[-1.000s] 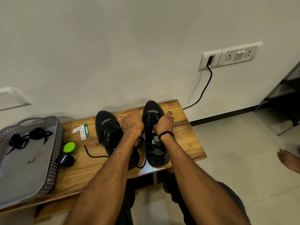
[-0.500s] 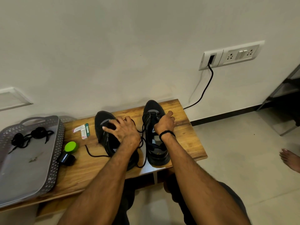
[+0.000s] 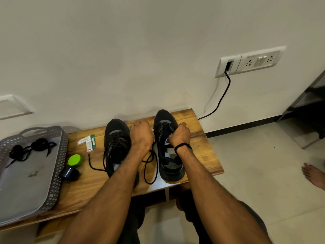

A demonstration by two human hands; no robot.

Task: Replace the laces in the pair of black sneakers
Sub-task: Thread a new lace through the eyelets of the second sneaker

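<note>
Two black sneakers stand side by side on the wooden bench (image 3: 202, 147), toes to the wall. The left sneaker (image 3: 116, 138) is laced. My left hand (image 3: 141, 136) lies between the shoes, its fingers curled at the right sneaker's eyelets, where it seems to pinch the loose black lace (image 3: 149, 166). That lace trails in loops toward the bench's front edge. My right hand (image 3: 180, 136) grips the upper of the right sneaker (image 3: 168, 159) near its tongue. Another lace end (image 3: 91, 162) lies left of the left sneaker.
A grey perforated tray (image 3: 52, 182) on the left holds a bundle of black laces (image 3: 31, 148). Beside it lie a green-capped item (image 3: 75, 160), a small black object (image 3: 70, 173) and small boxes (image 3: 87, 142). A black cable (image 3: 221, 97) hangs from the wall socket. A person's bare foot (image 3: 313, 173) is at right.
My left hand was spread over the left sneaker half a second ago; it has come back to the gap beside the right sneaker. My right hand has kept its grip on that shoe.
</note>
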